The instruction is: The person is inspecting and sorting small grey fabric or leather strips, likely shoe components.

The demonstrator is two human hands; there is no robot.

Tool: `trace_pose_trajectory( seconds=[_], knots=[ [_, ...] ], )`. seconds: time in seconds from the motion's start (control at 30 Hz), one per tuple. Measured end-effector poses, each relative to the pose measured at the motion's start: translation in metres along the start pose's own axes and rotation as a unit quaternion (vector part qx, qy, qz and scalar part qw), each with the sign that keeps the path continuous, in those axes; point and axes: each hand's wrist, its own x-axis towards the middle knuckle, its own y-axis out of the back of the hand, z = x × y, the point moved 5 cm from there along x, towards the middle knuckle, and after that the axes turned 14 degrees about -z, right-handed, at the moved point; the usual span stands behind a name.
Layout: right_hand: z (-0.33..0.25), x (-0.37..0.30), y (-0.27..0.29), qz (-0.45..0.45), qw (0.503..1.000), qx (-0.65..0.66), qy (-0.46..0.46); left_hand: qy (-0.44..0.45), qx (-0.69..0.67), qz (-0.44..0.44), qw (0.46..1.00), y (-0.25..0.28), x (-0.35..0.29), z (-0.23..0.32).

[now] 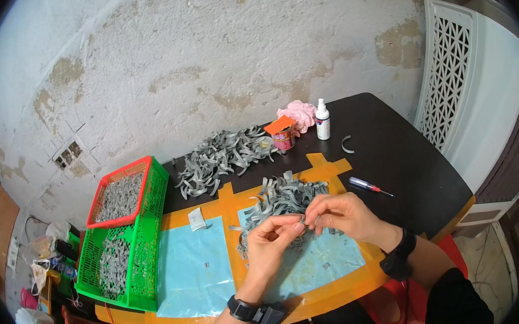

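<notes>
My left hand (273,242) and my right hand (346,216) meet above the front of the table, thumbs and forefingers pinched together. Between the fingertips is a small grey piece (305,222), mostly hidden, so its exact kind is unclear. Just behind and partly beneath my hands lies a heap of curved grey strips (281,196). Under it a light blue sheet (337,259) is held down by orange-yellow tape. A screwdriver (371,186) with a blue and white handle rests to the right of my right hand.
Another heap of grey strips (225,159) lies farther back. At left stand a green basket (146,248) and a red basket (94,209), both holding small grey pieces. Near the wall are a can (283,139), a pink cloth (300,113) and a white spray bottle (322,123).
</notes>
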Motion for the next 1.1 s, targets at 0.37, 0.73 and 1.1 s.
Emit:
trace_pose_trajectory(
  seconds=[0.37, 0.73, 1.1],
  knots=[
    [0.020, -0.004, 0.003, -0.009, 0.982, 0.164, -0.091, -0.056, 0.050, -0.034, 0.997, -0.009, 0.000, 0.005],
    [0.027, -0.005, -0.002, -0.016, 0.956, 0.274, -0.102, -0.051, 0.015, -0.028, 0.998, -0.009, -0.001, -0.003],
    [0.037, -0.005, -0.004, 0.016, 0.937, 0.336, -0.097, -0.020, -0.051, -0.004, 0.998, -0.011, -0.002, -0.016]
  ],
)
